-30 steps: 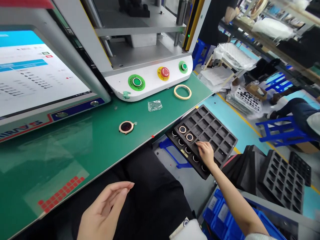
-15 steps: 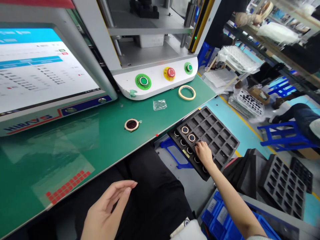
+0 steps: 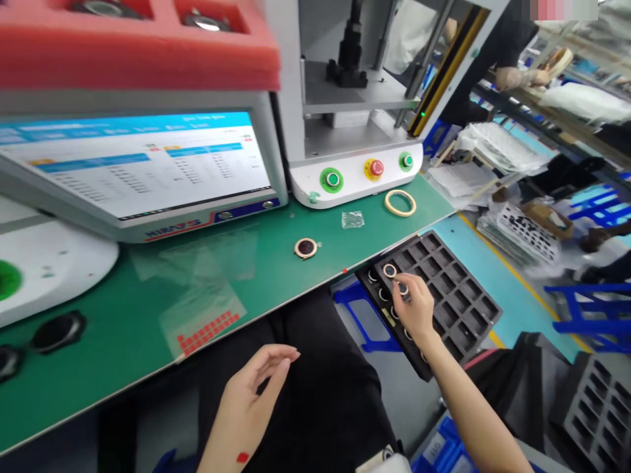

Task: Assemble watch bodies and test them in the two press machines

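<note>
Black tray [image 3: 458,295] | right hand [image 3: 419,312] moved up onto copper ring [image 3: 403,288], grip unclear | left hand [image 3: 251,401] stays open

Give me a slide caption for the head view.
Right hand touches a ring-shaped part in the black tray beside the green bench; left hand open.

Small copper-rimmed round coil [image 3: 403,288], flat in a left-end compartment of the black tray [image 3: 458,299]
</note>
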A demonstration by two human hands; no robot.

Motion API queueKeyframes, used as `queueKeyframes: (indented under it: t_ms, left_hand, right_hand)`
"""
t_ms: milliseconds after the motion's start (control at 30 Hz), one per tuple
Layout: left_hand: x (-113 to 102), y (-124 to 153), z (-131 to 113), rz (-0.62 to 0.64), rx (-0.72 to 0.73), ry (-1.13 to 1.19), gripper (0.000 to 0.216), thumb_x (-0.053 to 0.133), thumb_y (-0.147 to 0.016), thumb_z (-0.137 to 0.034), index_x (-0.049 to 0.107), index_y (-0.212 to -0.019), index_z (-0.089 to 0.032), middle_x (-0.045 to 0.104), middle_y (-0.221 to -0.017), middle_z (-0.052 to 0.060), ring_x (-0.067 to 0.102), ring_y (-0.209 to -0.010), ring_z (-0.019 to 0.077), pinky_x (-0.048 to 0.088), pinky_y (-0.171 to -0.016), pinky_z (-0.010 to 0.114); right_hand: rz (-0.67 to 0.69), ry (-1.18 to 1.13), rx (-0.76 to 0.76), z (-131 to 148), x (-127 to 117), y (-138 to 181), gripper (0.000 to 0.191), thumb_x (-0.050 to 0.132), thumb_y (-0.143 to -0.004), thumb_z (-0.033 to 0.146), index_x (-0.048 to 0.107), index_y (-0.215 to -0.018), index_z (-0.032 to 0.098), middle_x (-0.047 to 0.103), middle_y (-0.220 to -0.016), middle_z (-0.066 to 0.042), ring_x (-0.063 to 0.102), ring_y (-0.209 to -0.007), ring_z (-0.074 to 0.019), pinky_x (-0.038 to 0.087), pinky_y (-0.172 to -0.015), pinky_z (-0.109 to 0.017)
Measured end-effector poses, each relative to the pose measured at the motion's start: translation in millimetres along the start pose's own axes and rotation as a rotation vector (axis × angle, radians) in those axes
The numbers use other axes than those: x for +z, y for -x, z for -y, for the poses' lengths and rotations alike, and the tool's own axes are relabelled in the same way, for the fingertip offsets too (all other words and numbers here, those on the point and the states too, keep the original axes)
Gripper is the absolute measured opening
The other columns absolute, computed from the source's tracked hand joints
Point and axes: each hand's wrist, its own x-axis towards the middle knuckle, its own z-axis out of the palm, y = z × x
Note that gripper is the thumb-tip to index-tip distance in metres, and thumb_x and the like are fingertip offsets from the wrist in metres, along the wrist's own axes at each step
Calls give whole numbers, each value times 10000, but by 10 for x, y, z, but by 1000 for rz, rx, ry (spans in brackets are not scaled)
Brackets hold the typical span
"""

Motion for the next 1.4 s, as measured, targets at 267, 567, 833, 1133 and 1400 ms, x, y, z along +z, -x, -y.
queueKeyframes:
  t_ms: [267, 567, 833, 1133, 1400]
  left_hand:
    - [-137, 173, 95, 18, 124, 30, 242, 576, -849, -387, 682, -881, -173, 733, -893, 79, 708, -898, 222, 556, -851, 301]
    - [-248, 296, 91, 4, 100, 119, 190, 584, -855, -328, 674, -881, -163, 739, -896, 88, 705, -904, 220, 535, -845, 310]
    - [-180, 324, -222, 201, 155, 636, 501, 667, -793, -590, 704, -974, -124, 740, -871, 112, 688, -839, 201, 536, -789, 284]
    - [-206, 741, -327, -234, 430, 618, 49, 744, -810, -232, 741, -836, -191, 704, -772, 18, 645, -697, 108, 518, -651, 167]
    - [-286, 869, -321, -377, 874, 143, 278, 678, -813, -45, 682, -1054, -184, 696, -857, 38, 659, -788, 155, 556, -675, 242]
  right_hand:
    - [111, -219, -126, 1439, 521, -893, 319, 639, -847, 326, 577, -1114, 162, 661, -1085, -162, 581, -1055, -316, 473, -917, -437]
    - [254, -568, 50, 1663, 584, -1056, 378, 676, -728, 350, 576, -1024, 138, 679, -904, -170, 598, -1017, -365, 388, -974, -545]
    - [646, -1387, 19, 2103, -131, -215, 717, 544, -758, 774, 524, -1218, 225, 745, -1004, -107, 722, -940, -251, 574, -809, -373]
    - [659, -1541, -165, 2270, -587, 89, 370, 662, -871, 274, 608, -1237, 257, 682, -1200, -93, 632, -1144, -236, 510, -997, -390]
    - [454, -1428, -237, 2224, -737, 124, 340, 683, -825, 37, 696, -1078, 265, 756, -1054, -23, 715, -989, -201, 566, -966, -382]
